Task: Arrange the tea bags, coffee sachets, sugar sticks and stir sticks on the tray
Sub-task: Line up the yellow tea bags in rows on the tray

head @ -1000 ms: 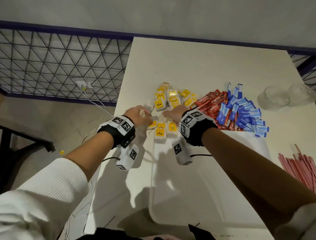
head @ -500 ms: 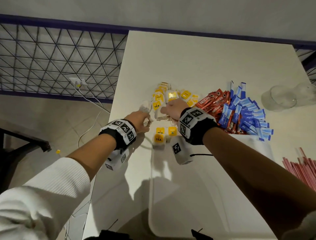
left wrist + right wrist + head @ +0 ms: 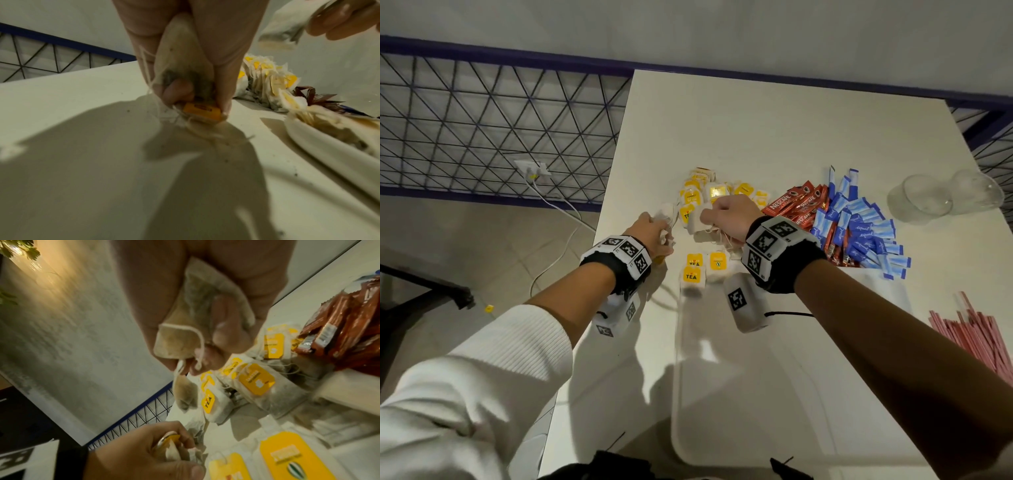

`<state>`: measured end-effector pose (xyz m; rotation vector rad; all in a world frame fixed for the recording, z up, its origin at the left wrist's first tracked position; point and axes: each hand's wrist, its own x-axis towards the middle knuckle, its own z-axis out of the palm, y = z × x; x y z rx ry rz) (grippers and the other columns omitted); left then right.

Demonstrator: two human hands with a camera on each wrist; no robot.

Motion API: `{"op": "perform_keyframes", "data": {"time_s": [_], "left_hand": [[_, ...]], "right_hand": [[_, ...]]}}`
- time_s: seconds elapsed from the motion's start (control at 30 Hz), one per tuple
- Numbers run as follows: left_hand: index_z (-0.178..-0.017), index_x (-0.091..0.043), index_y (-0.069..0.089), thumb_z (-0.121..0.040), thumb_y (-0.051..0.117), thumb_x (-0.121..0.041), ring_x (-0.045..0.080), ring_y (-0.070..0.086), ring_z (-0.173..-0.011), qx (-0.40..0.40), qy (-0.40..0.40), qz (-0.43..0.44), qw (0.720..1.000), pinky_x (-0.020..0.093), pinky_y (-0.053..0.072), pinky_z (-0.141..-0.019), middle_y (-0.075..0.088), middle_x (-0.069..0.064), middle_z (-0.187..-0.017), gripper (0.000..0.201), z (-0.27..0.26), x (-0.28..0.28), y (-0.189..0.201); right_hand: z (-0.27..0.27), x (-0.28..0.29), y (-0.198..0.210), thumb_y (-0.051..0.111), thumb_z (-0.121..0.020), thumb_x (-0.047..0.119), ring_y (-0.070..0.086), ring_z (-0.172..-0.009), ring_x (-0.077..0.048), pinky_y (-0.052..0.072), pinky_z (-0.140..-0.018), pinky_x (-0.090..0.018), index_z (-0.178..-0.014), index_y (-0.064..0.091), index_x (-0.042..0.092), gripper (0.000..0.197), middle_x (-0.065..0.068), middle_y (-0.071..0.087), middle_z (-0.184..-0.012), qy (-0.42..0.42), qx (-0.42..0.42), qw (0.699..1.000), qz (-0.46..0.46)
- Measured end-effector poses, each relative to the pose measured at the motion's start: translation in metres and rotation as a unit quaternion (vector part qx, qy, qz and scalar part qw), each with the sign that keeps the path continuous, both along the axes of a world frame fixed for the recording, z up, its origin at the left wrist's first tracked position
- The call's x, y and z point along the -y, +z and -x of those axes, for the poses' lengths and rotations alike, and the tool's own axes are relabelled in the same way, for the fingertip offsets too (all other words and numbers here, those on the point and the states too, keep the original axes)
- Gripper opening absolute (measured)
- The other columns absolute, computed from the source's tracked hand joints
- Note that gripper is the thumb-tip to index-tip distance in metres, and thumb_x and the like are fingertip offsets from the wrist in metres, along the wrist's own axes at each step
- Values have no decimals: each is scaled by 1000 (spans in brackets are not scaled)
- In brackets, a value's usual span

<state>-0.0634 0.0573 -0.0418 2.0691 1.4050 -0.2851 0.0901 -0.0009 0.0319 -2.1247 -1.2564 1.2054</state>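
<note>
Gathering tea bags is your step: your left hand [image 3: 654,229] clenches a tea bag [image 3: 185,65]; your right hand [image 3: 732,216] grips several; the heap [image 3: 709,192] lies just beyond your knuckles; the tray [image 3: 722,394] waits beneath your wrists; next, I judge, lay them there neatly.

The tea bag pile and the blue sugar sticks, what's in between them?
The red coffee sachets lie between the tea bag pile and the blue sugar sticks, overlapping the sugar sticks. The head view shows it best.
</note>
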Motion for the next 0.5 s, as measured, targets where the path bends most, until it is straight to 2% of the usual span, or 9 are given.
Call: {"op": "perform_keyframes", "data": {"time_s": [0.07,0.13,0.17,0.23,0.3,0.33,0.4,0.43,0.5], "left_hand": [[-118,-9,56,-83,65,-23,34,49,-109,13,14,-1,1000,37,40,-99,38,17,-123,38,6,1,1],[-114,-9,57,-83,65,-22,31,51,-108,31,23,-11,999,33,41,-92,47,15,-116,34,12,4,7],[-109,-11,58,-83,65,-21,28,53,-103,51,44,-15,998,29,41,-83,53,11,-108,28,16,6,13],[-92,-19,56,-82,65,-18,23,53,-79,125,117,17,985,25,39,-64,56,3,-84,13,22,12,26],[-83,-24,52,-84,61,-11,18,43,-58,233,175,107,951,21,35,-47,50,3,-67,16,27,19,37],[-84,-26,53,-86,57,-6,15,39,-52,276,195,156,928,18,32,-42,46,4,-62,21,28,24,42],[-88,-27,57,-88,51,0,9,34,-42,324,208,233,893,16,28,-39,40,3,-58,28,27,36,49],[-91,-27,57,-88,51,1,7,32,-39,334,201,259,884,16,28,-39,40,2,-57,28,25,42,52],[-98,-27,54,-86,58,-2,7,32,-41,333,186,284,880,16,29,-39,41,1,-57,28,21,51,54]], "right_hand": [[-1,5,4,57,-88,20,32,-22,-4,23,-27,-12,-59,38,14,35,-4,39,-54,-9,-19,1000,4],[-1,11,8,56,-88,22,32,-21,-5,24,-27,-12,-63,45,12,29,-5,44,-54,-10,-32,999,16],[0,14,10,55,-88,23,32,-21,-5,25,-28,-14,-68,50,11,24,-6,46,-54,-11,-39,999,25],[2,20,12,54,-87,24,32,-23,-6,25,-29,-15,-75,55,11,17,-6,50,-55,-16,-60,997,49],[7,25,11,55,-85,23,34,-23,-8,23,-29,-13,-73,54,12,16,-8,51,-59,-21,-85,994,70],[11,27,10,55,-84,23,38,-27,-9,22,-30,-13,-73,54,13,15,-10,52,-62,-24,-95,992,77],[20,30,7,58,-84,27,51,-45,-13,27,-34,-17,-74,55,15,15,-10,54,-74,-25,-111,990,85],[24,32,6,59,-84,31,54,-54,-15,30,-39,-19,-75,56,17,17,-6,56,-80,-27,-123,989,84],[32,36,6,60,-85,34,52,-59,-13,34,-46,-19,-79,60,18,18,1,58,-83,-48,-162,982,80]]}}
